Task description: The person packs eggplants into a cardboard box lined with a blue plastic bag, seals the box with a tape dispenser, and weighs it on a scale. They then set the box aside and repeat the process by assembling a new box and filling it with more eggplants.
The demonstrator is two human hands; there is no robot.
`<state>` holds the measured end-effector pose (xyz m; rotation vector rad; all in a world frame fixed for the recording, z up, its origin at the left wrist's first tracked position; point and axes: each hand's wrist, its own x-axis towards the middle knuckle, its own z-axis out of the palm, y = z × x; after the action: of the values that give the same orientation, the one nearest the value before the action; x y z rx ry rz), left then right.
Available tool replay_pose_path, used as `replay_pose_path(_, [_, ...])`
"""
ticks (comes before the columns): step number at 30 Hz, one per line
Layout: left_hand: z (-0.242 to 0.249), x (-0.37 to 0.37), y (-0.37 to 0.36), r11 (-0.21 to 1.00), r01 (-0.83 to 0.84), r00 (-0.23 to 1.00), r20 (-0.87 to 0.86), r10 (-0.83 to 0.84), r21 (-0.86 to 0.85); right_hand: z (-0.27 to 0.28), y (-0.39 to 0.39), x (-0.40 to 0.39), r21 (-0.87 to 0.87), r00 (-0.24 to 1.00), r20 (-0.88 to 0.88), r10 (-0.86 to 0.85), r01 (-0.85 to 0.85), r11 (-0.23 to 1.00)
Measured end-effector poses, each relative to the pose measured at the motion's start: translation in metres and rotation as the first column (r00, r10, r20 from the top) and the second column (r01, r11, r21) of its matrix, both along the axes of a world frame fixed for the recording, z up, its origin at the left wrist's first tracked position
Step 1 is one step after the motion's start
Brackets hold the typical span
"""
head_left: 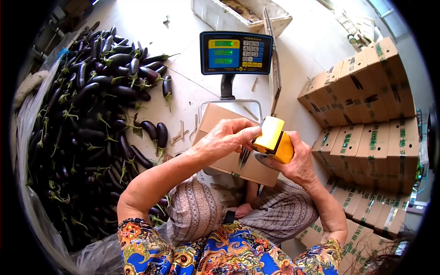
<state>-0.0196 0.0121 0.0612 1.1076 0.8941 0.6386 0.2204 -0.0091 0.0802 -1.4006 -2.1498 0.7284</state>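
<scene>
A yellow hand-held device (pixel 284 149) with black parts and a rounded yellow piece is held above a cardboard box; its exact kind I cannot make out. My right hand (pixel 300 160) is wrapped round its body. With bent fingers, my left hand (pixel 233 133) pinches the rounded yellow piece (pixel 270 133) at its near left side. Beneath both hands, the cardboard box (pixel 247 167) with an eggplant print sits tilted on a scale's platform (pixel 204 107). Beyond it stands the scale's display (pixel 236 52), with green digits lit.
A large heap of eggplants (pixel 91 91) lies on plastic sheeting (pixel 27 137) to the left. Printed cartons (pixel 362 87) are stacked on the right. An upright cardboard piece (pixel 275 68) stands beside the display, near a white foam box (pixel 206 11). Scraps (pixel 181 130) litter the floor.
</scene>
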Motion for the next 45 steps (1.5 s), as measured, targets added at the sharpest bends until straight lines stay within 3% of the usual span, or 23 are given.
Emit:
replay_pose_path(3, [-0.032, -0.008, -0.003, 0.991, -0.069, 0.974, 0.206, 0.091, -0.110, -0.001, 0.001, -0.011, -0.077, 1.000, -0.021, 0.001, -0.002, 0.997])
replay_pose_path(7, [-0.050, -0.028, -0.004, 0.945, -0.019, 0.880, 0.443, 0.170, -0.326, -0.011, 0.002, -0.020, -0.010, 0.997, 0.015, 0.079, -0.079, 0.997])
replay_pose_path(8, [-0.052, -0.030, -0.005, 0.923, -0.035, 0.877, 0.431, 0.212, -0.383, -0.012, 0.001, -0.022, -0.017, 0.996, 0.022, 0.085, -0.085, 0.996])
replay_pose_path(11, [-0.054, -0.032, -0.008, 0.941, -0.078, 0.950, 0.260, 0.170, -0.330, -0.013, -0.001, -0.029, -0.029, 0.994, 0.051, 0.095, -0.094, 0.995])
replay_pose_path(15, [-0.063, -0.034, -0.013, 0.976, -0.077, 0.951, 0.280, 0.133, -0.204, -0.015, 0.000, -0.038, -0.027, 0.992, 0.061, 0.115, -0.114, 0.993])
replay_pose_path(19, [-0.064, -0.045, -0.015, 0.968, -0.095, 0.940, 0.300, 0.164, -0.231, -0.013, -0.001, -0.044, -0.028, 0.987, 0.112, 0.111, -0.108, 0.994])
replay_pose_path(22, [-0.052, -0.049, -0.015, 0.996, -0.036, 0.986, 0.157, 0.049, -0.086, -0.013, -0.003, -0.047, -0.012, 0.986, 0.112, 0.126, -0.126, 0.992])
replay_pose_path(26, [-0.064, -0.048, -0.017, 0.994, -0.025, 0.978, 0.202, 0.047, -0.109, -0.007, -0.005, -0.054, -0.004, 0.979, 0.136, 0.150, -0.151, 0.989])
replay_pose_path(29, [-0.062, -0.052, -0.019, 0.942, -0.016, 0.932, 0.336, 0.135, -0.334, -0.008, -0.007, -0.058, 0.007, 0.979, 0.137, 0.151, -0.154, 0.988])
replay_pose_path(32, [-0.073, -0.047, -0.022, 0.989, -0.027, 0.940, 0.333, 0.074, -0.143, -0.008, -0.007, -0.059, 0.008, 0.977, 0.147, 0.154, -0.157, 0.988])
replay_pose_path(35, [-0.074, -0.047, -0.024, 0.985, -0.053, 0.943, 0.316, 0.103, -0.164, -0.008, -0.008, -0.060, 0.003, 0.973, 0.166, 0.164, -0.166, 0.986])
replay_pose_path(41, [-0.074, -0.046, -0.029, 0.952, -0.287, 0.936, 0.240, 0.256, 0.103, -0.007, -0.007, -0.067, 0.002, 0.963, 0.215, 0.160, -0.164, 0.986])
replay_pose_path(44, [-0.075, -0.055, -0.027, 0.933, -0.315, 0.949, 0.087, 0.304, 0.174, 0.002, -0.007, -0.068, 0.012, 0.943, 0.285, 0.171, -0.182, 0.983])
replay_pose_path(45, [-0.078, -0.062, -0.023, 0.926, -0.365, 0.928, 0.113, 0.354, 0.100, 0.006, -0.007, -0.067, 0.012, 0.940, 0.296, 0.170, -0.182, 0.983])
